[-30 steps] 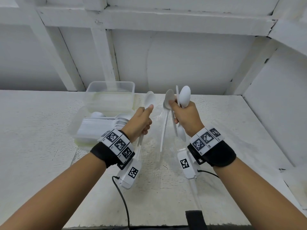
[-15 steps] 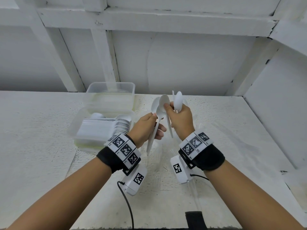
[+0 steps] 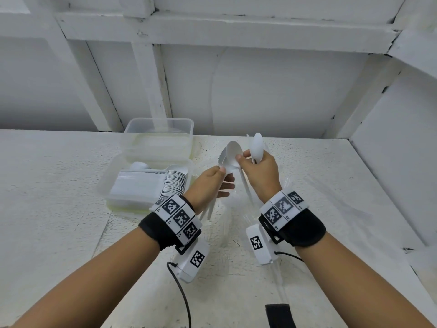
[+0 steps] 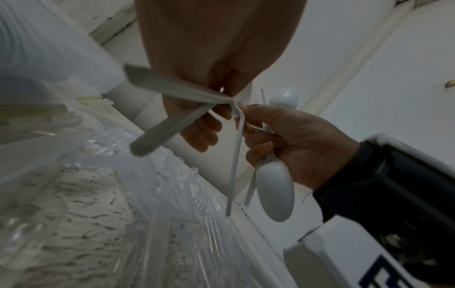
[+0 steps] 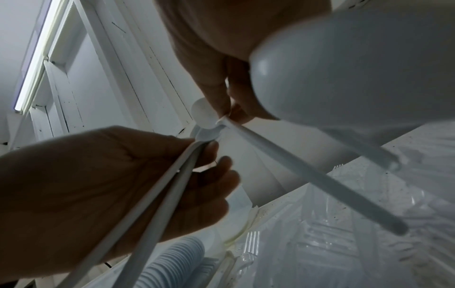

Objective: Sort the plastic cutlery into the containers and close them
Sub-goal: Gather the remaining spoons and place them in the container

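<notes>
My left hand (image 3: 223, 176) pinches two white plastic spoons (image 3: 222, 159) near their necks; their handles (image 5: 160, 194) hang down past the palm. My right hand (image 3: 241, 159) grips several more white spoons (image 3: 256, 147), one bowl up and one bowl down (image 4: 275, 194). Its thumb and finger pinch one spoon (image 3: 234, 152) right against the bowls in the left hand. Both hands meet above the table, right of an open clear container (image 3: 111, 185) that holds a stacked row of white spoons (image 3: 175, 183).
A second clear container (image 3: 158, 129) stands behind the first, against the white wall. Clear plastic forks (image 4: 187, 194) and other clear cutlery (image 5: 344, 243) lie under the hands on the white table (image 3: 47, 185). A wall closes the right side.
The two hands have come together: the right hand moved left and down to the left hand. The left hand now has two spoons instead of one.
</notes>
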`<act>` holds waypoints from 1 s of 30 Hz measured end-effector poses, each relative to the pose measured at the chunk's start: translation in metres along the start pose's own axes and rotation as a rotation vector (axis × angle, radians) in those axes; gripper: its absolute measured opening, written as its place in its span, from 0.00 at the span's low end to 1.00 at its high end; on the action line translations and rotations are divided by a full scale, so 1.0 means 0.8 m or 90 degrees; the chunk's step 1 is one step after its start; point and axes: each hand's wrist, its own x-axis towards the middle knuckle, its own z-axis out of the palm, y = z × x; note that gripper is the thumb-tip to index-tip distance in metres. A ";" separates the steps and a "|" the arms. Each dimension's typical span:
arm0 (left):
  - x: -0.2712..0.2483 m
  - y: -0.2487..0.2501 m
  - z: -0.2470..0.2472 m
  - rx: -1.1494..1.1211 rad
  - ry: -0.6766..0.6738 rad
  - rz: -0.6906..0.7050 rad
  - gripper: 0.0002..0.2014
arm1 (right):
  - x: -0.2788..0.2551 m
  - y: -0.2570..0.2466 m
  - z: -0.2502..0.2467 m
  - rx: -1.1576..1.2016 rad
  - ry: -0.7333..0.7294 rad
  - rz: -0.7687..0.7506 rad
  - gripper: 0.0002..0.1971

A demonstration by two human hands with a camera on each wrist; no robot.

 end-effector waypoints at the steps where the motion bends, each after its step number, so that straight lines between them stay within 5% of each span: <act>1: -0.001 0.001 0.001 -0.033 -0.013 -0.016 0.14 | 0.000 0.001 0.000 -0.002 0.002 -0.004 0.07; 6: -0.001 0.002 0.002 -0.100 -0.036 -0.040 0.13 | -0.001 0.003 0.006 0.006 0.009 -0.003 0.11; 12: 0.004 0.001 -0.001 -0.010 0.011 -0.017 0.14 | -0.001 0.001 0.012 0.008 -0.008 0.015 0.18; 22: -0.005 0.003 -0.010 -0.047 -0.022 -0.014 0.14 | -0.004 -0.004 0.019 0.029 -0.100 0.048 0.06; 26: -0.009 0.000 -0.019 0.019 -0.070 -0.017 0.18 | -0.008 -0.015 0.013 0.089 -0.136 0.050 0.05; 30: -0.013 0.002 -0.028 0.022 -0.138 -0.062 0.22 | -0.008 -0.016 0.005 0.061 -0.173 0.031 0.14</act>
